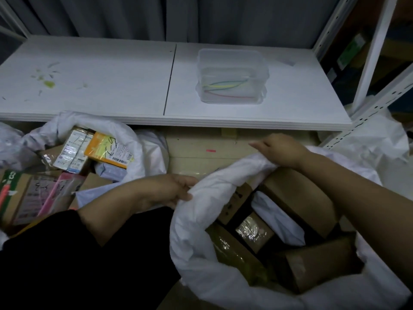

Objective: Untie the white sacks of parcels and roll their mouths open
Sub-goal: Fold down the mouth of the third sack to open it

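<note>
I'm on the rolling step: the sack sits low on my right, in front of the shelf, its mouth untied and its white rim bunched thick over brown boxes. My left hand has fingers curled round the near rim and my right hand grips the far rim. Next, I reckon, both turn that edge outward and down, evenly

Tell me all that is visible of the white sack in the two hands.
The white sack is of thin, crumpled, cloth-like material. Its mouth is open, rim bunched into a thick roll. The left hand grips the near-left rim, the right hand grips the far rim. Brown cardboard boxes and a white mailer fill it. It stands in front of the shelf.
</note>
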